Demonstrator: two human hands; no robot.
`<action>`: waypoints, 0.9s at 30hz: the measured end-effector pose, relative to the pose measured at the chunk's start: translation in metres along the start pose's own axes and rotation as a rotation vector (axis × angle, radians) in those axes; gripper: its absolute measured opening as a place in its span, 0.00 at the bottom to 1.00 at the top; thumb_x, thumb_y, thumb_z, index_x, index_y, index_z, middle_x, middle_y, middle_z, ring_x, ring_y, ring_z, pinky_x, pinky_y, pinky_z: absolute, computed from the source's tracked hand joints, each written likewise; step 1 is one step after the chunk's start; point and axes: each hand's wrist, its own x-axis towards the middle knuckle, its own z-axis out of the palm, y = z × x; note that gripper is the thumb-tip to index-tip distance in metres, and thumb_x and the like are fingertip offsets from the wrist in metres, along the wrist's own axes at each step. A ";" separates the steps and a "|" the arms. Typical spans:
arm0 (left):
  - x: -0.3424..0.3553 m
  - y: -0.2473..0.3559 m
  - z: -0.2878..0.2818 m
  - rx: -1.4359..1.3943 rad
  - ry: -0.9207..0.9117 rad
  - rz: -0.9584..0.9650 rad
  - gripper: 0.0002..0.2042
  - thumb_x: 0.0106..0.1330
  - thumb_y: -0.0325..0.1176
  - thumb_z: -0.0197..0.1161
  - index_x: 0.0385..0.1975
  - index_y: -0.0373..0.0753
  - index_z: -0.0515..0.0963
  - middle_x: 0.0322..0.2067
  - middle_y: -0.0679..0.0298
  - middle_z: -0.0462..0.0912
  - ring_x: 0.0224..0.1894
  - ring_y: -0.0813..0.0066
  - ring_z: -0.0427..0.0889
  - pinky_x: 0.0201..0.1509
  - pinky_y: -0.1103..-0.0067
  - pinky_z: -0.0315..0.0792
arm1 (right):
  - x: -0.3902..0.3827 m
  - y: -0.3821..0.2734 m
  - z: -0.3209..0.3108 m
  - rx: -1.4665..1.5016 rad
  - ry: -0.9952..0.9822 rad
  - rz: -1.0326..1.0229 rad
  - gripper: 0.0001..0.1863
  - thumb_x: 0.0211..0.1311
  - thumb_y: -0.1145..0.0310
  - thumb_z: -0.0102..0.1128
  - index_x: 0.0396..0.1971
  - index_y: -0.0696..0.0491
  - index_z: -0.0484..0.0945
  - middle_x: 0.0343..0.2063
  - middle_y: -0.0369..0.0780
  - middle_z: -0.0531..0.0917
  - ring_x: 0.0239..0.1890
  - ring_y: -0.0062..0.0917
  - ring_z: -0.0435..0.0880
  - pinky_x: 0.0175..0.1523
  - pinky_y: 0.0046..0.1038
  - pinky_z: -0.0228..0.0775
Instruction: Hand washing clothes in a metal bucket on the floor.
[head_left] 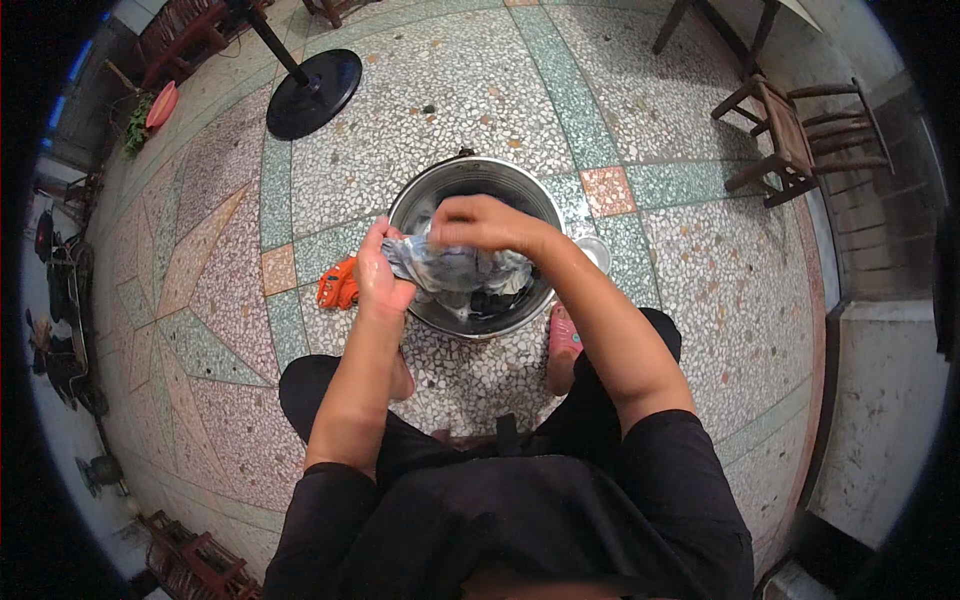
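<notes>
A wide metal basin (412,190) stands on the floor between my feet, with wet clothes inside. Over its left rim, my left hand (383,278) grips one end of a wet grey-blue cloth (445,268), palm side up. My right hand (487,222) is above the basin's middle, its fingers curled down onto the same cloth and slightly blurred by motion. The cloth hangs bunched below both hands. Darker wet fabric (490,303) lies in the basin beneath it, partly covered.
Orange fabric (338,285) lies left of the basin, and a small pale bowl (594,252) stands at its right. A black round stand base (314,94) is farther off. At the right is a wooden chair (785,135). My pink slipper (562,330) is close to the basin.
</notes>
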 end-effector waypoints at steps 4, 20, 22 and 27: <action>-0.005 0.003 0.007 0.218 0.017 0.176 0.08 0.61 0.35 0.53 0.22 0.40 0.67 0.20 0.67 0.70 0.26 0.75 0.71 0.33 0.75 0.68 | -0.011 -0.016 0.014 -0.454 0.015 -0.098 0.19 0.50 0.54 0.57 0.23 0.59 0.74 0.16 0.34 0.73 0.21 0.19 0.72 0.29 0.27 0.65; 0.015 -0.027 -0.015 1.238 -0.421 -0.040 0.19 0.50 0.39 0.64 0.38 0.33 0.75 0.29 0.65 0.78 0.31 0.79 0.75 0.35 0.82 0.69 | -0.025 0.014 -0.093 1.193 0.764 -0.176 0.11 0.51 0.63 0.54 0.26 0.57 0.73 0.26 0.42 0.77 0.26 0.31 0.77 0.36 0.35 0.72; 0.007 -0.013 -0.001 0.767 -0.292 -0.019 0.16 0.53 0.35 0.61 0.40 0.35 0.74 0.27 0.67 0.78 0.27 0.80 0.76 0.30 0.82 0.71 | -0.029 0.000 -0.089 0.670 0.906 -0.105 0.19 0.49 0.59 0.57 0.35 0.59 0.71 0.28 0.43 0.78 0.31 0.33 0.78 0.37 0.35 0.71; 0.003 0.023 0.021 0.423 -0.201 0.223 0.12 0.59 0.35 0.57 0.37 0.33 0.72 0.28 0.62 0.78 0.28 0.75 0.77 0.32 0.77 0.74 | -0.035 -0.003 -0.038 -0.510 0.062 -0.035 0.29 0.42 0.54 0.60 0.44 0.56 0.70 0.44 0.47 0.75 0.40 0.36 0.77 0.43 0.31 0.68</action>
